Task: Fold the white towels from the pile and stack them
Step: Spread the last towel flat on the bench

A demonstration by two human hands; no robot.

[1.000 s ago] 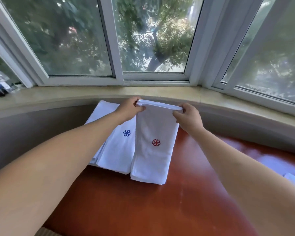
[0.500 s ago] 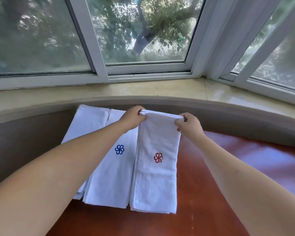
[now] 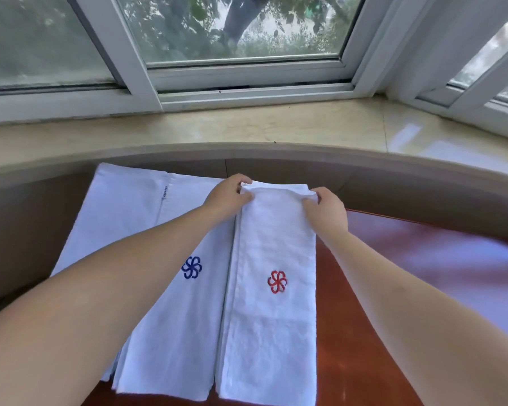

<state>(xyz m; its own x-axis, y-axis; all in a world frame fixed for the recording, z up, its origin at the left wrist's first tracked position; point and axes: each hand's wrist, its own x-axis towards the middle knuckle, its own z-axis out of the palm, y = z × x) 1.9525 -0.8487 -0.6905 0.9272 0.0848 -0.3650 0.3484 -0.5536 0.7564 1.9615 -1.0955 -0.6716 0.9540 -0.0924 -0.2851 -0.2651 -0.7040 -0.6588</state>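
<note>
Towel (image 3: pixel 272 303) with the red flower lies lengthwise on the table (image 3: pixel 364 332), folded narrow. Your left hand (image 3: pixel 228 197) pinches its far left corner and your right hand (image 3: pixel 327 210) pinches the far right one, fingers curled round the edge. Touching the towel's left side lies the stack (image 3: pixel 170 317), topped by a blue flower; how many layers it holds you can't quite tell.

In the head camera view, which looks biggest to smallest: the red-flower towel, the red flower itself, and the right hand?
1. red-flower towel
2. right hand
3. red flower
The towel reaches closer to the camera, which inflates it.
</note>
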